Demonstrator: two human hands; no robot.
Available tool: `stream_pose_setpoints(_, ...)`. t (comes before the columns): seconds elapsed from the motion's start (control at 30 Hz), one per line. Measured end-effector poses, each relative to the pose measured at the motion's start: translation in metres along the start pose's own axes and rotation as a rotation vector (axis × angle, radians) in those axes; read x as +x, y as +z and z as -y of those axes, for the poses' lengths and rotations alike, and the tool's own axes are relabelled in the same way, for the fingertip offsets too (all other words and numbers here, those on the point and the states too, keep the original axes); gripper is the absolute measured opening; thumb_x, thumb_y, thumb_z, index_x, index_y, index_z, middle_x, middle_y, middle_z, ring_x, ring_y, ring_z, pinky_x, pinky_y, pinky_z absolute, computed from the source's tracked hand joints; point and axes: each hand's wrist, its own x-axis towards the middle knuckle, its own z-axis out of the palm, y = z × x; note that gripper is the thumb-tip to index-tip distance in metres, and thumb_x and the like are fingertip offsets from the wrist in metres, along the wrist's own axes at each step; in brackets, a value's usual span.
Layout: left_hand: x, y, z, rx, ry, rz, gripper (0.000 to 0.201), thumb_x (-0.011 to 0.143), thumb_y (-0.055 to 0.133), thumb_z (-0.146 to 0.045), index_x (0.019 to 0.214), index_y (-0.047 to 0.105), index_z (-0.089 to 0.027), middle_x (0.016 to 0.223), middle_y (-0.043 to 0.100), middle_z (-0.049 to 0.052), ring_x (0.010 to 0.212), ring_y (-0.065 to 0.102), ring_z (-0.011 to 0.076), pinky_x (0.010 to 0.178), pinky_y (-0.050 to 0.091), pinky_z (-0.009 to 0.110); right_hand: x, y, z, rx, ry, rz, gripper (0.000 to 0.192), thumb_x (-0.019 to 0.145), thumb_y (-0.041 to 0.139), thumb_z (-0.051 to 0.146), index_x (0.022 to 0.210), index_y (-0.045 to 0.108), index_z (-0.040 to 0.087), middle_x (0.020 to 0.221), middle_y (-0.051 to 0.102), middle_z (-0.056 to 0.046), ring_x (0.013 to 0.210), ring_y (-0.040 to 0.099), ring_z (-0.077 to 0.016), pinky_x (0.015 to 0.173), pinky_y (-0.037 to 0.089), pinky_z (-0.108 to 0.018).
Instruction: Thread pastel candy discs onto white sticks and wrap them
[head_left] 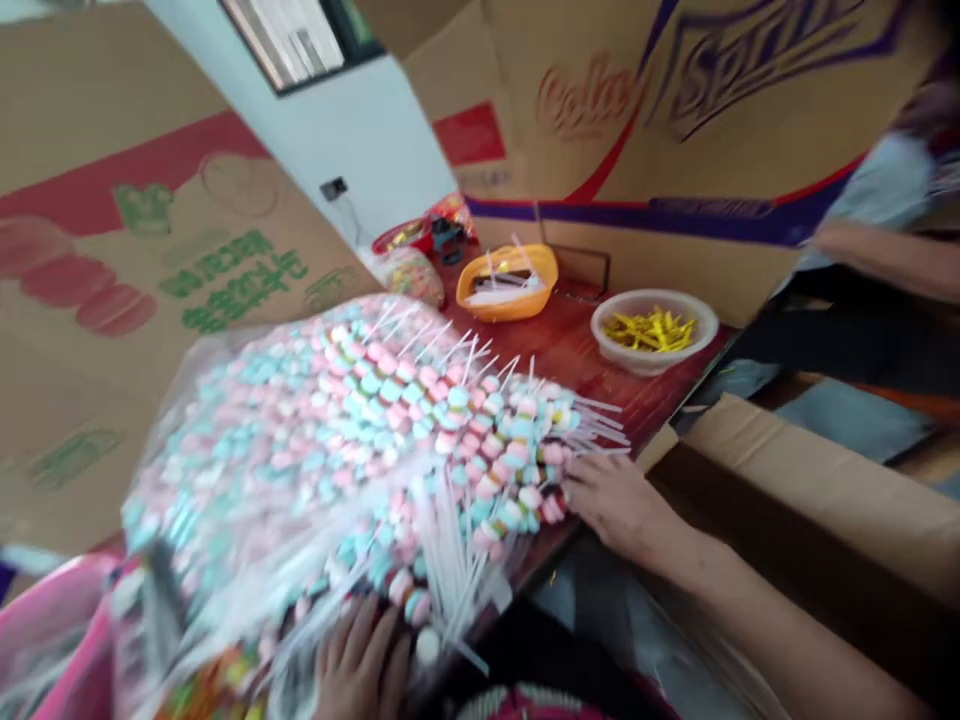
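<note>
A large clear plastic bag of pink, blue and white marshmallows [247,430] lies across the table. On and beside it rest several rows of marshmallow skewers [420,390] with white sticks poking out. My right hand [611,500] reaches to the near-right end of these skewers, its fingers stretched out and touching the last marshmallows. At the bottom, my left hand [364,660] lies with extended fingers at the pile's near edge, close to a short marshmallow skewer [409,597]. Between the hands is a loose bunch of white sticks [450,550]. Motion blurs some detail.
A yellow basket [510,285] and a white bowl of gold ties [651,335] stand on the red table [555,345]. Large cardboard boxes [675,140] rise behind and at left. An open carton [810,480] sits right, near another person's arm [892,250]. A pink container [71,635] is lower left.
</note>
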Motion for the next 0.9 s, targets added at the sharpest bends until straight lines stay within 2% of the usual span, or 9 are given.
stream_pose_setpoints(0.07,-0.016,-0.005,-0.008,0.134,-0.035,0.056,0.030,0.083,0.054,-0.030,0.111,0.062,-0.023,0.117,0.062,0.010,0.109,0.055,0.0281,0.088,0.043,0.041,-0.001,0.022,0.003,-0.084,0.016,0.008,0.024,0.089,0.043,0.019,0.086,0.067,0.019,0.093,0.066,-0.010,0.091,0.054,-0.0224,0.077,0.036,-0.035)
stream_pose_setpoints(0.17,-0.038,-0.018,-0.018,0.169,-0.183,0.002,0.023,0.084,0.052,-0.029,0.100,0.067,-0.022,0.107,0.067,0.008,0.102,0.058,0.0264,0.088,0.043,0.040,0.001,0.040,0.001,-0.150,-0.015,0.005,0.024,0.088,0.044,0.021,0.079,0.067,0.018,0.092,0.065,-0.010,0.088,0.054,-0.0221,0.076,0.035,-0.033)
stream_pose_setpoints(0.3,-0.079,-0.034,-0.018,0.065,-0.449,-0.088,0.023,0.088,0.045,-0.029,0.090,0.066,-0.020,0.085,0.071,0.005,0.079,0.065,0.0199,0.073,0.050,0.033,0.004,0.037,-0.004,-0.148,0.062,-0.074,0.021,0.084,0.047,0.024,0.077,0.066,0.019,0.094,0.065,-0.010,0.089,0.056,-0.0230,0.074,0.037,-0.032)
stream_pose_setpoints(0.43,-0.112,-0.036,-0.015,-0.045,-0.603,-0.208,0.022,0.089,0.045,-0.031,0.095,0.062,-0.017,0.085,0.072,0.005,0.076,0.067,0.0174,0.067,0.052,0.026,0.009,0.029,0.008,-0.153,0.151,-0.125,0.025,0.084,0.042,0.023,0.073,0.063,0.018,0.083,0.065,-0.009,0.084,0.057,-0.0201,0.071,0.040,-0.029)
stream_pose_setpoints(0.5,-0.110,-0.036,-0.021,-0.033,-0.519,-0.241,0.021,0.088,0.047,-0.030,0.094,0.062,-0.017,0.085,0.072,0.006,0.077,0.067,0.0187,0.069,0.051,0.028,0.011,0.028,0.018,-0.196,0.147,-0.116,0.022,0.083,0.044,0.025,0.072,0.062,0.018,0.084,0.065,-0.008,0.083,0.057,-0.0197,0.069,0.040,-0.028)
stream_pose_setpoints(0.57,-0.094,-0.036,-0.033,-0.026,-0.351,-0.239,0.019,0.087,0.049,-0.029,0.093,0.063,-0.017,0.085,0.071,0.006,0.077,0.065,0.0200,0.072,0.050,0.032,0.011,0.028,0.027,-0.234,0.168,-0.121,0.022,0.082,0.045,0.026,0.071,0.062,0.019,0.083,0.065,-0.008,0.082,0.057,-0.0196,0.067,0.040,-0.028)
stream_pose_setpoints(0.7,-0.045,-0.033,-0.065,-0.056,-0.035,-0.062,0.017,0.087,0.048,-0.028,0.091,0.063,-0.020,0.079,0.067,0.005,0.073,0.061,0.0197,0.068,0.045,0.034,0.010,0.016,0.026,-0.291,0.241,-0.181,0.026,0.085,0.041,0.030,0.079,0.063,0.017,0.082,0.065,-0.010,0.075,0.058,-0.0202,0.062,0.039,-0.029)
stream_pose_setpoints(0.8,-0.022,-0.022,-0.081,-0.052,0.064,0.001,0.016,0.085,0.049,-0.024,0.090,0.063,-0.019,0.074,0.065,0.005,0.071,0.059,0.0204,0.065,0.043,0.034,0.010,0.001,0.021,-0.315,0.270,-0.235,0.028,0.085,0.039,0.029,0.086,0.063,0.015,0.084,0.065,-0.012,0.077,0.058,-0.0221,0.063,0.040,-0.030)
stream_pose_setpoints(0.9,-0.027,-0.012,-0.083,-0.132,0.080,0.044,0.017,0.085,0.047,-0.021,0.089,0.063,-0.019,0.071,0.065,0.004,0.068,0.060,0.0187,0.064,0.043,0.031,0.005,-0.005,0.032,-0.280,0.228,-0.319,0.028,0.087,0.038,0.030,0.086,0.062,0.015,0.087,0.065,-0.012,0.082,0.059,-0.0222,0.067,0.042,-0.030)
